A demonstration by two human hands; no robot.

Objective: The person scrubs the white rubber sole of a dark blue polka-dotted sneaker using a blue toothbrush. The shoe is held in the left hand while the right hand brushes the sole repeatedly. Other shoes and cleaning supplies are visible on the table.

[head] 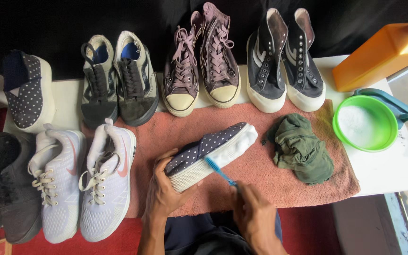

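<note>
Left hand [166, 189] is gripping the polka-dot slip-on shoe [211, 153] above the pink towel [270, 179] on the table [393, 170]; right hand [253, 210] is pinching a blue toothbrush [218, 170], its bristles touching the white sole.

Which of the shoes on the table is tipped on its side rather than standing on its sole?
The polka-dot slip-on on the pink towel; every other shoe stands upright.

A navy, white-dotted slip-on shoe [208, 153] with a white sole is shown, scrubbed by a blue toothbrush [219, 171]. A salmon-pink towel [256, 179], an olive-green rag [301, 148] and a bright green bowl [365, 123] are seen.
</note>
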